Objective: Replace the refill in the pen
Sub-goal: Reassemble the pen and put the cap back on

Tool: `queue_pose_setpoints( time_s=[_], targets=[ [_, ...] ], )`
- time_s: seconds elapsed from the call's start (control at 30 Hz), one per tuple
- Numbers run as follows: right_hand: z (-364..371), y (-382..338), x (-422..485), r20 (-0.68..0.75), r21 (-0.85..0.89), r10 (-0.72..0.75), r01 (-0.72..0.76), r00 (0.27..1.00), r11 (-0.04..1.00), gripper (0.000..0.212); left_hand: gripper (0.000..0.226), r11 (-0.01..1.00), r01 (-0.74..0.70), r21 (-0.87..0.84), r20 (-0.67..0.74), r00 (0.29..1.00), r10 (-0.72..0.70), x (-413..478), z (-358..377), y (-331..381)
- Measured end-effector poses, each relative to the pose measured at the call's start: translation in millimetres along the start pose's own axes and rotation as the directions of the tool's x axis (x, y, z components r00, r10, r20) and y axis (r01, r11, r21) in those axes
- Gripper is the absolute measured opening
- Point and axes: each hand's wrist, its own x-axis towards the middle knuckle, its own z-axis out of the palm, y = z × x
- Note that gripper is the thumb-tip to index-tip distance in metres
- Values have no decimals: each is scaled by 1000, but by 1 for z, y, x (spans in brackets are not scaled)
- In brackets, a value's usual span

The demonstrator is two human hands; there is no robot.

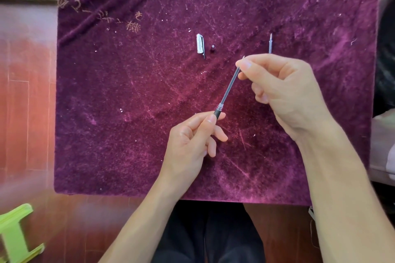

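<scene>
My left hand [192,141] pinches the dark grip end of the pen barrel [218,112], which points up and to the right. A thin translucent refill [229,86] sticks out of the barrel's threaded mouth. My right hand [280,92] pinches the refill near its metal tip, between thumb and forefinger. On the cloth farther away lie the clear pen cap [200,44] with its clip, a small dark pen tip piece [212,48], and a second refill [270,43], partly hidden behind my right hand.
Everything rests on a dark purple velvet cloth [128,92] covering a small table. Reddish wooden floor lies to the left, with a lime-green plastic stool [15,235] at the bottom left. My dark trousers show below the table's near edge.
</scene>
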Motion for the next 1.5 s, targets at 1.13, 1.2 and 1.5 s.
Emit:
queue_pose_setpoints(
  time_s=[1.13,1.2,1.5],
  targets=[
    [43,-8,59,-35,-640,-331,233,943,732,23,27,996,10,-94,-111,994,-20,11,-23,14],
    [46,-9,66,-4,-654,-339,254,941,712,23,27,996,10,-94,-115,993,-20,13,-24,14],
    [46,-8,73,45,-692,-280,232,959,684,15,27,995,-1,-95,-104,995,-9,18,-27,14]
  ],
)
